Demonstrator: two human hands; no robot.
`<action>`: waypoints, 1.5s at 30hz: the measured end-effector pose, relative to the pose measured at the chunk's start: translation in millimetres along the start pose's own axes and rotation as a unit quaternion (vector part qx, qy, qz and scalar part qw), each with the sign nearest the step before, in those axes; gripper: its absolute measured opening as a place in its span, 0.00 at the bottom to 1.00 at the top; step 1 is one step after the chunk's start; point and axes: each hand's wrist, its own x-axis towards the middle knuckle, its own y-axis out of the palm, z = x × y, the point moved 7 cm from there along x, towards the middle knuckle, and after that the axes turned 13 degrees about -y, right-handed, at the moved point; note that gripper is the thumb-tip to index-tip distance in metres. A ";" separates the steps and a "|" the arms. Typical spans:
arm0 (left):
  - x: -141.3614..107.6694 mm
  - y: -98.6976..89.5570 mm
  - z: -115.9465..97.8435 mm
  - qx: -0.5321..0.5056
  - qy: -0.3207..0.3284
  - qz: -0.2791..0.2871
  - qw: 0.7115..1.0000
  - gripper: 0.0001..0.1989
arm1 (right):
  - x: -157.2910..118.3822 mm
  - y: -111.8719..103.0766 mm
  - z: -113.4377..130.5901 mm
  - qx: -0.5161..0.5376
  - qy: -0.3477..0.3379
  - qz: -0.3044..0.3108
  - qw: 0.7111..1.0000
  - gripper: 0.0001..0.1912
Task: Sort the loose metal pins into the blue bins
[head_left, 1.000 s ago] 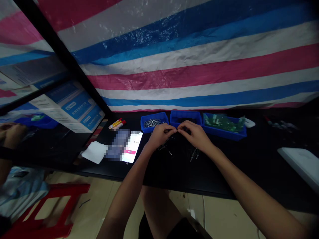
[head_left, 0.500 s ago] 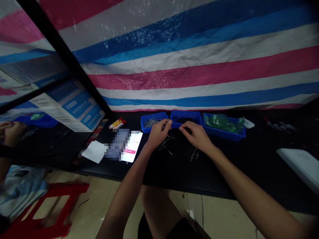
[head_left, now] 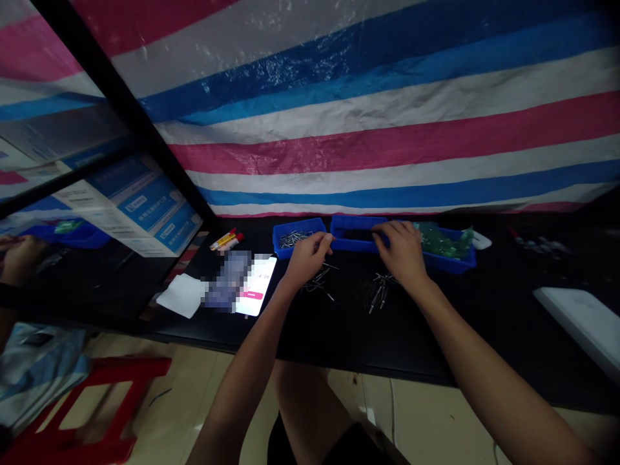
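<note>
My left hand (head_left: 309, 260) is closed in a pinch beside the left blue tray (head_left: 299, 227), which holds many small silver metal pins. Whatever sits between its fingertips is too small to make out. Below it, loose thin metal rods (head_left: 317, 282) lie on the black table. My right hand (head_left: 403, 250) reaches over the right end of the middle blue tray (head_left: 345, 243), thumb and fingers bent but apart, nothing visible between them. Dark contents of that tray are hard to tell apart. Under my right wrist lies another pile of metal rods (head_left: 379, 294).
A right blue tray (head_left: 455, 263) holds green plastic bags (head_left: 440, 240). To the left are a lit phone (head_left: 259, 284), white paper (head_left: 181, 295) and glue-like tubes (head_left: 227, 241). A white box (head_left: 581, 323) stands right. Another person's hand (head_left: 24, 258) shows far left.
My right hand has moved right and away from my left, its fingers parting over the middle tray's right end. More of the right-hand rod pile shows. My left hand has barely moved.
</note>
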 end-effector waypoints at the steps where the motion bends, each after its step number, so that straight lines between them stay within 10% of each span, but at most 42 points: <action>1: -0.1 0.0 -0.1 0.001 0.000 0.000 1.000 0.22 | 0.9 -1.3 1.7 0.011 -0.002 -0.002 1.000 0.12; 5: -0.3 -0.1 0.2 0.011 -0.010 0.000 1.000 0.22 | 6.1 -0.4 17.4 0.107 -0.040 0.030 0.993 0.08; 8: -0.7 0.7 0.0 0.012 -0.007 0.004 1.000 0.23 | 2.8 16.0 37.0 0.170 -0.115 0.168 0.964 0.09; 17: 1.3 4.6 5.1 -0.016 -0.017 0.004 1.000 0.29 | -19.9 44.6 40.4 0.117 -0.154 0.359 0.913 0.10; 26: 1.9 8.4 7.4 -0.023 -0.034 0.025 0.999 0.30 | -8.3 39.2 47.8 0.208 -0.125 0.270 0.932 0.03; 34: -6.4 28.4 2.6 0.062 -0.002 0.158 0.986 0.23 | 1.4 19.8 59.4 0.183 -0.155 0.163 0.957 0.05; 45: 1.0 20.9 9.0 -0.141 -0.054 0.181 0.972 0.15 | 6.7 6.0 57.9 0.202 -0.142 0.068 0.967 0.04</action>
